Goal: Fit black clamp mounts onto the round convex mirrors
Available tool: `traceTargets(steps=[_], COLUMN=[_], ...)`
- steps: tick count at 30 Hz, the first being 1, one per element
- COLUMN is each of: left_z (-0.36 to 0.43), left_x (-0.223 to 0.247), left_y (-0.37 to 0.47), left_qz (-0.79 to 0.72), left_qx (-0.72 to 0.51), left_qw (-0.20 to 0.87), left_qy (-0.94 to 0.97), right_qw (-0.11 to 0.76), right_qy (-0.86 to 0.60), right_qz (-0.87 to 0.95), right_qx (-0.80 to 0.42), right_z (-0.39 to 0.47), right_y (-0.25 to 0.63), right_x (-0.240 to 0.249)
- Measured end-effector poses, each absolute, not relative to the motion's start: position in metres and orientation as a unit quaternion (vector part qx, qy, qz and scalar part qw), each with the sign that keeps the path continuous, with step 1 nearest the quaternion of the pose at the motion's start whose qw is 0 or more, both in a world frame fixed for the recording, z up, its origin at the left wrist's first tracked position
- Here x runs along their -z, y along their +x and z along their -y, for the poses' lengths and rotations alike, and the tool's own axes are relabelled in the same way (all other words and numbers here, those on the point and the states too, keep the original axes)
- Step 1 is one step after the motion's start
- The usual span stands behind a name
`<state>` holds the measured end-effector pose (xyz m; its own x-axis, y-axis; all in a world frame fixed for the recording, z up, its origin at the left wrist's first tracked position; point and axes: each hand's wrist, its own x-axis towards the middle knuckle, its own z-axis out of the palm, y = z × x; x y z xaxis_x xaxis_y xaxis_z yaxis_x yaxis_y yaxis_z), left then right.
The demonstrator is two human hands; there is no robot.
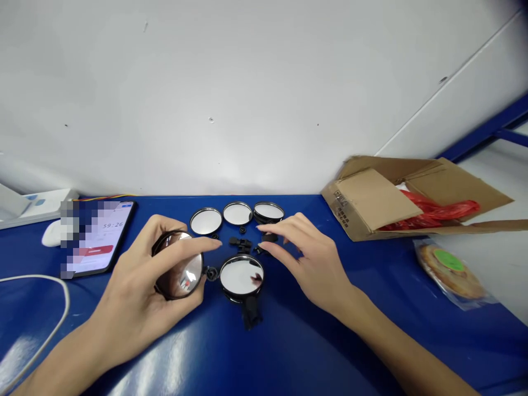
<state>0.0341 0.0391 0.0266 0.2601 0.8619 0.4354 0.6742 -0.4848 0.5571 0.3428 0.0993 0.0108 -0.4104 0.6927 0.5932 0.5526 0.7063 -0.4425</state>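
Observation:
My left hand (142,275) grips a small round mirror (187,275) with a black rim, tilted up. A black ball-like joint (212,273) sticks out from its right side. My right hand (309,250) is over the black plastic parts, thumb and index finger apart. A dark piece (270,237) shows between these fingers, and another lies by the thumb tip; I see no grip on either. Loose black clamp parts (241,243) lie left of the fingertips. Between my hands rests another round mirror (241,276), with a black clamp (251,312) at its near side.
Three round mirrors, including a left one (205,221) and a middle one (237,213), stand along the wall. At left are a phone (99,236) showing a timer and a white cable (66,302). An open cardboard box (358,203) and a wrapped round pastry (449,272) are at right.

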Motion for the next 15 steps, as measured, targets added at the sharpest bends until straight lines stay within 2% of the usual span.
traceTargets(steps=[6, 15], left_z=[-0.040, -0.035], left_x=[-0.021, -0.025], left_y=[0.038, 0.043], left_qz=[-0.500, -0.520], left_qx=[-0.351, -0.324], left_qw=[0.129, 0.151], left_qy=[0.781, 0.776], right_qw=[0.348, 0.318], right_qy=[-0.413, -0.422], right_qz=[0.841, 0.849], right_qx=[-0.029, 0.006], right_z=[-0.115, -0.114], right_y=[0.340, 0.332], right_x=[0.022, 0.031])
